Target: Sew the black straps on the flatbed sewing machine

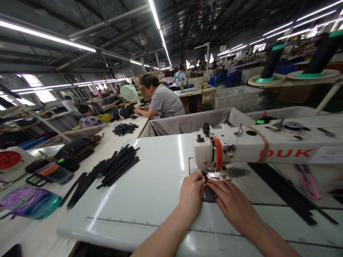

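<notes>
Just under the head of a white sewing machine (227, 150), a small black piece of material (209, 196) lies on the pale table. My left hand (191, 191) is closed at its left edge, thumb and fingers pinching it close to the presser foot. From the other side, my right hand (232, 200) has its fingers together, pressing and gripping the piece. The fingertips of both hands nearly meet at the needle area, and they partly hide the material and the foot.
Black strips (118, 166) lie piled at the left of the table. Longer black strips (284, 192) and pink-handled snips (308, 182) lie under the machine arm. Thread cones (272, 64) stand upper right. Bottles (30, 201) stand left. A co-worker (166, 98) sits ahead.
</notes>
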{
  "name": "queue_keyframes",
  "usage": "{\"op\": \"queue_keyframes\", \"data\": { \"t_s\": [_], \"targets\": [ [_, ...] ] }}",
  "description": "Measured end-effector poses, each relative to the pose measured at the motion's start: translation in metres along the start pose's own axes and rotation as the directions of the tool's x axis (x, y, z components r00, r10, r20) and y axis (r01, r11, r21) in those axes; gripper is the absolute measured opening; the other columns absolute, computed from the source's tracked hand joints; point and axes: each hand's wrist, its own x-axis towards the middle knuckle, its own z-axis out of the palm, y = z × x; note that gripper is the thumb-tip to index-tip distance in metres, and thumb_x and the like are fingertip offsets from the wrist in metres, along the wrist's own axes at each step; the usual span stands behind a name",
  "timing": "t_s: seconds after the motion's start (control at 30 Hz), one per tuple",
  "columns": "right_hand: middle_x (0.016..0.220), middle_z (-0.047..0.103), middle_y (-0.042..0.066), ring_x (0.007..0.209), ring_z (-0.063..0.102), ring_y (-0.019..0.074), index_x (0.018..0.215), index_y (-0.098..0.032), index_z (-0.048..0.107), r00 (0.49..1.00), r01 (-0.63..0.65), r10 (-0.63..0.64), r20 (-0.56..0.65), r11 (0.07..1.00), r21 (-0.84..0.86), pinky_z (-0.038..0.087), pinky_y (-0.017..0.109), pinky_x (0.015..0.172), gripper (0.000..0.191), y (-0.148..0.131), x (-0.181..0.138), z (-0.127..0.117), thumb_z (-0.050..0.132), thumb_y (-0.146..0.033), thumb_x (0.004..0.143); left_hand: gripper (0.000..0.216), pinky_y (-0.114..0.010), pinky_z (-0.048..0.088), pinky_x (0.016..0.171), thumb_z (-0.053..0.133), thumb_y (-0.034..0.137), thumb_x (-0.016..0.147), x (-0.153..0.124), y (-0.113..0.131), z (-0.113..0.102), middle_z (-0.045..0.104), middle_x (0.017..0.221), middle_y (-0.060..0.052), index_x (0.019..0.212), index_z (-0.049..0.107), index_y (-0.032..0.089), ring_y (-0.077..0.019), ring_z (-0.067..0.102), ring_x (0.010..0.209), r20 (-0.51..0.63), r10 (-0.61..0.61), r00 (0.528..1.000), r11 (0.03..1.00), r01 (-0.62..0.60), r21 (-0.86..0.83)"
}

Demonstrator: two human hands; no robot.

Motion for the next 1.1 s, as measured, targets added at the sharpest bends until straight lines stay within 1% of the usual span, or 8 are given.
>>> {"op": "queue_keyframes", "data": {
  "t_s": [0.3,0.47,0.6,0.77,0.87,0.97,1.03,1.1],
  "targets": [
    [0.118,0.065,0.009,0.106,0.059,0.0248,0.121,-0.019,0.063,1.000,-0.010,0.010,0.011,1.000,0.006,0.052,0.044,0.093,0.047,0.003,-0.003,0.003,0.046,-0.003,0.080,0.019,-0.042,0.051,0.092,0.049,0.011,0.094,0.000,0.003,0.000,0.066,0.116,-0.007,0.101,0.065,0.018,-0.0238,0.060,0.107,0.011,0.014,1.000,0.998,-0.015,0.056],
    [0.116,0.065,0.009,0.105,0.059,0.0260,0.120,-0.017,0.064,0.999,-0.033,0.033,0.017,0.999,0.005,0.052,0.046,0.091,0.046,0.001,-0.001,0.002,0.047,-0.002,0.079,0.016,-0.042,0.051,0.088,0.050,0.013,0.096,0.002,0.005,0.002,0.067,0.111,-0.007,0.100,0.065,0.018,-0.0247,0.060,0.106,0.023,-0.008,1.000,0.994,0.005,0.111],
    [0.116,0.065,0.009,0.105,0.058,0.0265,0.120,-0.017,0.063,0.999,-0.039,0.039,0.010,0.999,-0.001,0.052,0.047,0.092,0.047,0.000,-0.001,0.002,0.048,-0.002,0.078,0.019,-0.042,0.051,0.091,0.047,0.012,0.097,0.003,0.006,0.005,0.066,0.117,-0.008,0.103,0.065,0.018,-0.0248,0.059,0.111,0.027,0.012,1.000,0.987,-0.016,0.162],
    [0.115,0.065,0.009,0.103,0.059,0.0253,0.119,-0.018,0.063,0.999,-0.034,0.034,0.004,0.999,0.015,0.052,0.045,0.091,0.049,0.000,-0.002,0.003,0.047,0.000,0.077,0.020,-0.040,0.051,0.091,0.046,0.010,0.097,0.004,0.003,0.009,0.067,0.112,-0.008,0.103,0.064,0.017,-0.0239,0.059,0.109,0.023,0.049,0.999,0.987,-0.052,0.154],
    [0.116,0.064,0.009,0.105,0.058,0.0259,0.119,-0.018,0.063,0.998,-0.062,0.061,0.019,0.998,0.032,0.052,0.046,0.092,0.049,-0.001,-0.001,0.001,0.047,0.001,0.076,0.020,-0.040,0.052,0.090,0.046,0.008,0.096,0.003,0.001,0.014,0.067,0.109,-0.008,0.102,0.064,0.015,-0.0242,0.060,0.106,0.025,0.067,0.997,0.982,-0.071,0.178],
    [0.115,0.065,0.008,0.104,0.058,0.0249,0.118,-0.019,0.063,0.995,-0.089,0.087,0.041,0.995,0.053,0.052,0.044,0.093,0.049,-0.005,0.002,-0.005,0.047,0.002,0.076,0.023,-0.040,0.052,0.089,0.045,0.005,0.094,-0.001,0.002,0.018,0.067,0.107,-0.008,0.103,0.063,0.015,-0.0244,0.060,0.103,0.008,0.099,0.995,0.977,-0.098,0.189],
    [0.113,0.066,0.008,0.103,0.059,0.0238,0.116,-0.018,0.064,0.995,-0.097,0.095,0.042,0.994,0.047,0.052,0.041,0.093,0.048,-0.009,0.004,-0.009,0.048,0.003,0.076,0.023,-0.040,0.052,0.087,0.045,0.006,0.093,-0.004,0.002,0.016,0.066,0.105,-0.008,0.100,0.064,0.017,-0.0248,0.060,0.101,-0.003,0.115,0.993,0.980,-0.113,0.164],
    [0.112,0.067,0.006,0.103,0.060,0.0220,0.115,-0.019,0.065,0.995,-0.094,0.093,0.034,0.995,0.015,0.052,0.038,0.094,0.046,-0.012,0.005,-0.012,0.051,0.001,0.076,0.020,-0.041,0.052,0.085,0.047,0.009,0.093,-0.002,-0.001,0.011,0.066,0.102,-0.007,0.096,0.064,0.018,-0.0249,0.061,0.097,-0.023,0.092,0.996,0.990,-0.088,0.113]
  ]
}}
